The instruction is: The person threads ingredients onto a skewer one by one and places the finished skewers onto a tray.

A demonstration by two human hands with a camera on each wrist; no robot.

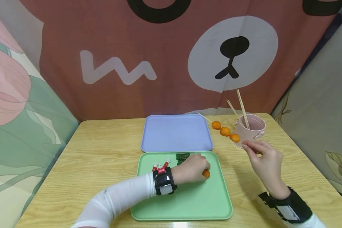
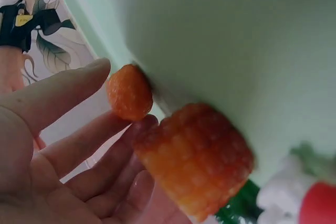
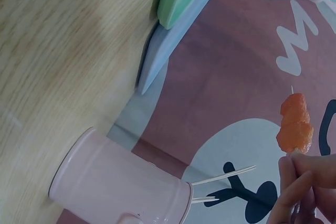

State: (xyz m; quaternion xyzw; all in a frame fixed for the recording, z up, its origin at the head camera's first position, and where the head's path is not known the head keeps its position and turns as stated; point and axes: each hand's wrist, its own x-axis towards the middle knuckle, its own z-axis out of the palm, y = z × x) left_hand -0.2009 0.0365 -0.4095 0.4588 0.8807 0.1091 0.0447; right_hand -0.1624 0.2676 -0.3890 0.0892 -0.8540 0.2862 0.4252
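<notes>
Right hand: We see the right hand up above the table, with thumb and finger tips pressed together on the end of a thin stick.
Balls on the stick: Three orange balls sit in a row on it, up in the air in front of the pink bucket.
Left hand: We see the left hand low over the green tray. Its thumb and a finger bend round a loose orange ball, one on each side, with a small gap between their tips. We cannot tell how tight the hold is.
Loose ball: It is at the right part of the green tray.
Other food: We see a piece of corn by the left hand, something dark green, and red and white bits on the same tray.
Blue tray: The blue tray lies just behind the green one.
Bucket: More sticks lean in it.
Wall: We see a big bear face on the cloth behind.
</notes>
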